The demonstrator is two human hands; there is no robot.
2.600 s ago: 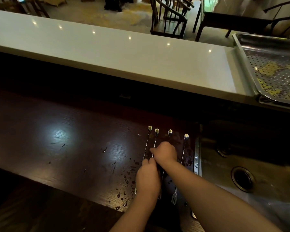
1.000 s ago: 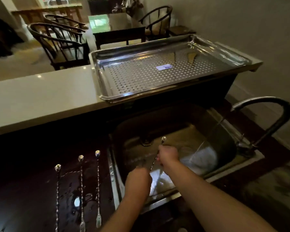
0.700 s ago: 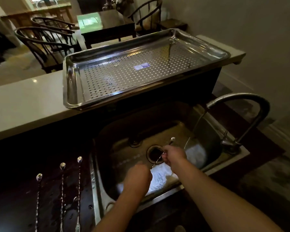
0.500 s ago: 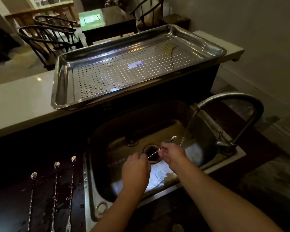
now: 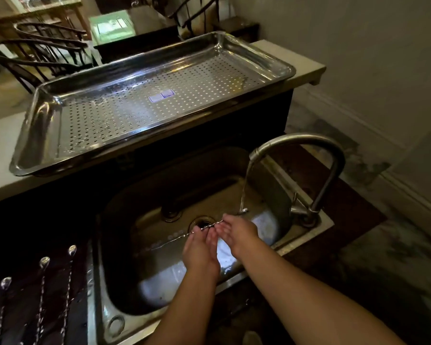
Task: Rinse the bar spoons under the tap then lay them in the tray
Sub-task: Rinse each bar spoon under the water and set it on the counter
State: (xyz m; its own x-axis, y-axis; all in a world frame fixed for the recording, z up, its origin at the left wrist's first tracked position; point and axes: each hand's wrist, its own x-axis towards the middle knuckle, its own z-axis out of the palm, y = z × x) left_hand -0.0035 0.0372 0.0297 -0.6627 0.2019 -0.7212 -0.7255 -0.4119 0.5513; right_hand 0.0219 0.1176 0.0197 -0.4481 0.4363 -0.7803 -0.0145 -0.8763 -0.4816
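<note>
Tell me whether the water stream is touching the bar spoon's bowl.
Touching. The head view shows the water stream from the tap landing on the bowl of the bar spoon.

Dark chairs (image 5: 38,54), pale wall (image 5: 358,46)

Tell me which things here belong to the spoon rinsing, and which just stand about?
In use: thin twisted metal bar spoon, both hands, left and right, curved steel tap, steel sink, perforated steel tray, three waiting spoons.

Idle: dark wooden chairs, green-topped table.
</note>
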